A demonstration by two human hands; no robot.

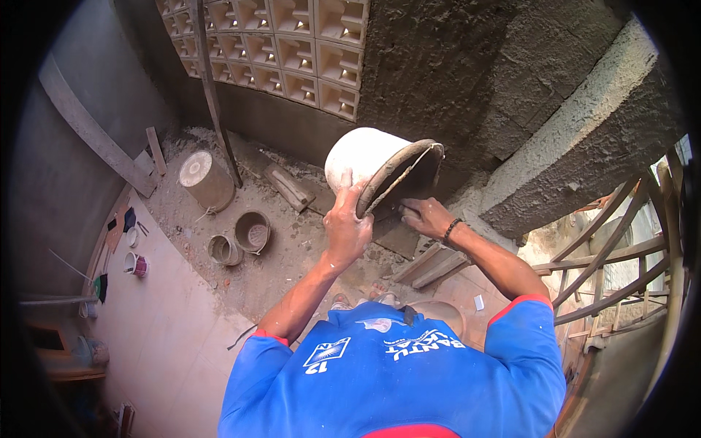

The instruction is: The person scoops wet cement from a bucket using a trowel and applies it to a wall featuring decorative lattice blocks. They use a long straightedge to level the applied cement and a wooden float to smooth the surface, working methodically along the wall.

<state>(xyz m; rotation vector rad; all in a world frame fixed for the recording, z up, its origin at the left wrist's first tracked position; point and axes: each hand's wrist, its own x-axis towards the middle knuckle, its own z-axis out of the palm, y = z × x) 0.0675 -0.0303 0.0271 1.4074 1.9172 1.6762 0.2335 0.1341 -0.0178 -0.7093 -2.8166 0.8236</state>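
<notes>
A white bucket with a mortar-crusted rim is tipped on its side in front of me, its dark mouth turned toward the right. My left hand is closed on the rim's near side, fingers against the outer wall. At the mouth's lower edge is my right hand, its fingers curled; whatever they grip is hidden in shadow. A dark bead bracelet circles that wrist. Just beyond the bucket rises a wall of rough wet-looking plaster.
Left on the gritty floor stand an upturned bucket and two small pails, one dark inside, one grey. Wood offcuts lie nearby. A pole leans by the vent blocks. A rough concrete beam slants at right.
</notes>
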